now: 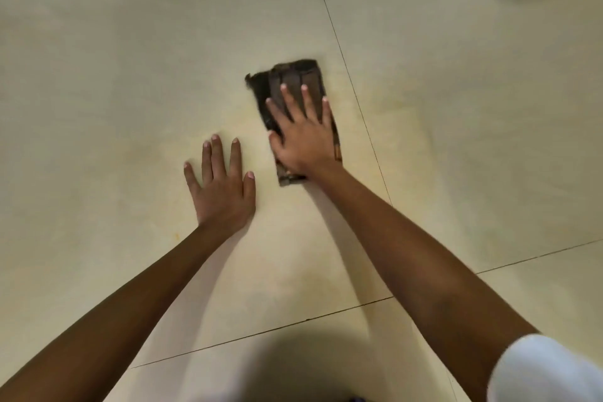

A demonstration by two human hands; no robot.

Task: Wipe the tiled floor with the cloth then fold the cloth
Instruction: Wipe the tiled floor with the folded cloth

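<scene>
Pressing cloth (295, 78), right hand (303, 137), long axis forward

Open tiled floor (114, 75) all round; only the left hand (222, 186), flat just beside the cloth (295, 81), blocks that side, while the right hand (301, 137) covers the cloth's near half.

Smooth cream floor (130, 108) tiles show a soft sheen; the dark brown cloth (295, 75) looks woven, matt, frayed at one corner.
</scene>
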